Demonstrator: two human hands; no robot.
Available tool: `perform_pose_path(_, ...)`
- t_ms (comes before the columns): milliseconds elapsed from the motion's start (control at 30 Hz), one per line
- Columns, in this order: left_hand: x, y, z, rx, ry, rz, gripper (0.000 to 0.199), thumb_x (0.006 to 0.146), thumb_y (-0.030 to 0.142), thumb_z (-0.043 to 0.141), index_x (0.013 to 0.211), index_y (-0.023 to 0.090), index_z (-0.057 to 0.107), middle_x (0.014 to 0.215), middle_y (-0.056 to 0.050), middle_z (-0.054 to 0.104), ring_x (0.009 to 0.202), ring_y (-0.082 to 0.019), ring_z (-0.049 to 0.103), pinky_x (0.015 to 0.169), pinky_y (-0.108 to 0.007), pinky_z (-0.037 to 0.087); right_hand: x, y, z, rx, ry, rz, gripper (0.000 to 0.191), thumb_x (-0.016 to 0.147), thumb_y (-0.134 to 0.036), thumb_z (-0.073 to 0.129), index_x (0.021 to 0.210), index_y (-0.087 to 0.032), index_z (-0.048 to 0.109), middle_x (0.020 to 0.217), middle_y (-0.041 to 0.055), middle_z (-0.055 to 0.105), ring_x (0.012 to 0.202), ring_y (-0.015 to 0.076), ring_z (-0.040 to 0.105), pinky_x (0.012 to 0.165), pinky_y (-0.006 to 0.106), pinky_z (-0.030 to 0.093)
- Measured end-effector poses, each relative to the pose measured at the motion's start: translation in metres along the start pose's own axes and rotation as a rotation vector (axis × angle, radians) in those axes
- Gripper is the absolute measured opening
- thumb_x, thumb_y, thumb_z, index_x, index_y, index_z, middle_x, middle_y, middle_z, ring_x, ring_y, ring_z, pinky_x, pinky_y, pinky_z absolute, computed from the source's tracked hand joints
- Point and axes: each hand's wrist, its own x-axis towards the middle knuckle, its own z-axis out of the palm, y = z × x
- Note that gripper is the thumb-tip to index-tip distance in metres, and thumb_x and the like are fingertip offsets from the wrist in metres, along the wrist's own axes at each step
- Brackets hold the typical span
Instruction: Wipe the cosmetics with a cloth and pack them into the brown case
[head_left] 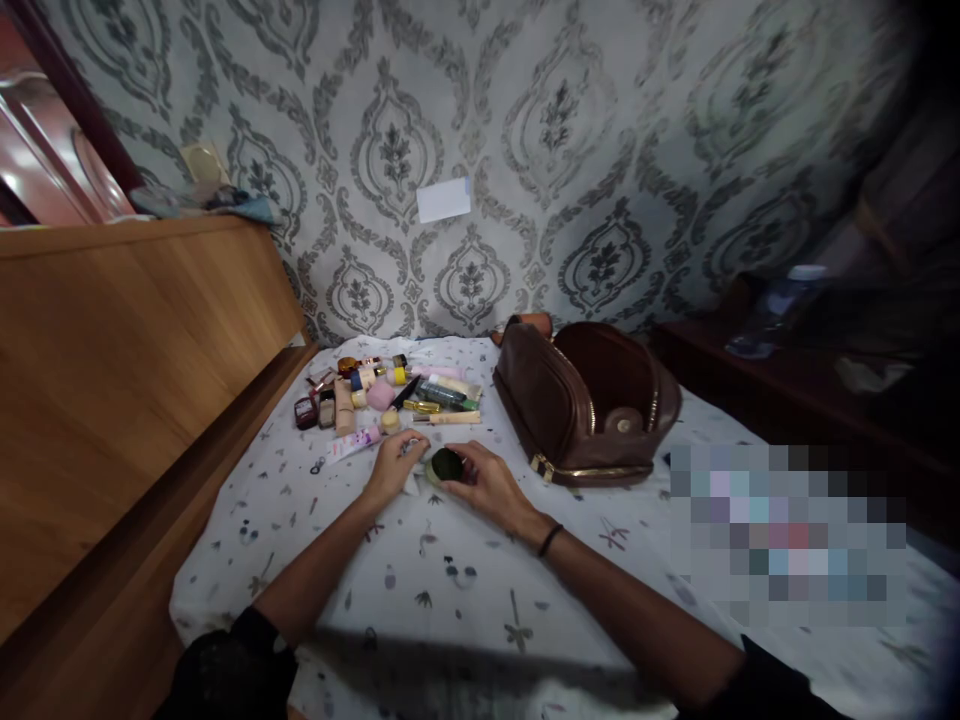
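My right hand (491, 485) grips a small round jar (448, 464) by its side; a dark green round face of it is turned toward me. Just left of the jar, my left hand (394, 465) is closed, thumb and fingers drawn together near a whitish bit (412, 484) that is too small to make out. Beyond my left hand lie a white and pink tube (354, 444), a small cream-coloured pot (390, 420) and a long pale tube (448, 418). A brown cosmetic bag (536, 400) stands unzipped to the right of both hands.
Several bottles and cosmetics, among them a pink sponge (380, 395), crowd the far left of the patterned sheet (480, 600). A wooden panel (142, 330) borders the left. A dark surface at right bears a clear bottle (776, 312). A blurred patch covers the sheet's right side.
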Motion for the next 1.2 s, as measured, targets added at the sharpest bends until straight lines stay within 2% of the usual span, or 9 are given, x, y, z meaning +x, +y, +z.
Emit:
perform_pose_path(133,-0.002,0.000,0.002,0.118,0.028,-0.001,0.041,0.093,0.048,0.044,0.068,0.018,0.058,0.065,0.000,0.060,0.068,-0.017,0.058,0.066,-0.027,0.045,-0.001,-0.001,0.001,-0.098,0.003,-0.038,0.042,0.082,-0.026,0.070,0.122,-0.018,0.064,0.102,0.0075,0.064,0.082,0.0184,0.062,0.076,0.033,0.054)
perform_pose_path(233,-0.001,-0.001,-0.006,0.252,0.071,-0.026,0.044,0.095,0.048,0.042,0.066,0.019,0.056,0.062,0.000,0.057,0.066,-0.017,0.057,0.064,-0.026,0.043,-0.001,-0.002,0.002,-0.163,0.012,-0.025,0.041,0.084,-0.026,0.067,0.124,-0.019,0.063,0.103,0.0075,0.062,0.081,0.0186,0.062,0.075,0.033,0.054)
perform_pose_path(433,0.031,-0.003,-0.058,0.609,0.209,-0.118,0.022,0.094,0.032,0.049,0.101,0.021,0.067,0.092,-0.006,0.070,0.091,-0.024,0.064,0.077,-0.029,0.043,-0.001,0.003,0.002,-0.136,-0.028,0.016,0.050,0.079,-0.013,0.066,0.128,-0.021,0.060,0.105,0.0048,0.060,0.076,0.0150,0.062,0.076,0.031,0.054)
perform_pose_path(567,0.063,-0.006,-0.092,0.792,0.242,-0.210,0.022,0.094,0.027,0.049,0.106,0.021,0.067,0.102,-0.009,0.072,0.099,-0.027,0.065,0.080,-0.032,0.044,-0.001,0.003,0.000,-0.113,-0.036,0.031,0.053,0.077,-0.009,0.063,0.128,-0.021,0.059,0.105,0.0048,0.061,0.079,0.0159,0.063,0.079,0.032,0.054)
perform_pose_path(667,0.080,-0.007,-0.102,0.878,0.221,-0.231,0.024,0.095,0.026,0.047,0.108,0.022,0.067,0.108,-0.009,0.072,0.105,-0.026,0.064,0.082,-0.031,0.045,-0.001,0.000,-0.001,-0.101,-0.050,0.052,0.054,0.078,-0.007,0.062,0.130,-0.020,0.057,0.107,0.0058,0.061,0.083,0.0168,0.063,0.081,0.033,0.054)
perform_pose_path(800,0.104,-0.004,-0.094,0.960,0.133,-0.182,0.028,0.098,0.028,0.045,0.115,0.023,0.066,0.116,-0.009,0.071,0.110,-0.025,0.063,0.086,-0.031,0.046,-0.002,-0.002,-0.002,-0.092,-0.053,0.055,0.053,0.078,-0.008,0.062,0.130,-0.021,0.057,0.108,0.0059,0.061,0.084,0.0175,0.064,0.083,0.034,0.053)
perform_pose_path(933,0.141,0.001,-0.073,1.032,-0.018,-0.120,0.027,0.098,0.033,0.052,0.119,0.023,0.064,0.122,-0.010,0.067,0.113,-0.025,0.061,0.093,-0.036,0.049,-0.003,0.000,-0.002,-0.083,-0.045,0.043,0.051,0.080,-0.010,0.062,0.128,-0.023,0.057,0.107,0.0052,0.061,0.084,0.0175,0.064,0.083,0.033,0.053)
perform_pose_path(1033,0.168,0.002,-0.058,1.088,-0.136,-0.133,0.032,0.096,0.036,0.060,0.123,0.019,0.061,0.125,-0.010,0.063,0.110,-0.024,0.062,0.093,-0.043,0.054,-0.003,0.002,-0.001,-0.079,-0.042,0.050,0.053,0.078,-0.008,0.063,0.129,-0.022,0.057,0.107,0.0055,0.061,0.083,0.0175,0.064,0.082,0.033,0.054)
perform_pose_path(1200,0.185,-0.003,-0.044,1.143,-0.210,-0.180,0.037,0.095,0.036,0.062,0.126,0.017,0.058,0.127,-0.010,0.061,0.108,-0.024,0.063,0.090,-0.045,0.056,-0.004,0.001,-0.002,-0.036,-0.033,0.033,0.054,0.079,-0.008,0.062,0.131,-0.020,0.055,0.113,0.0077,0.062,0.083,0.0171,0.064,0.082,0.034,0.054)
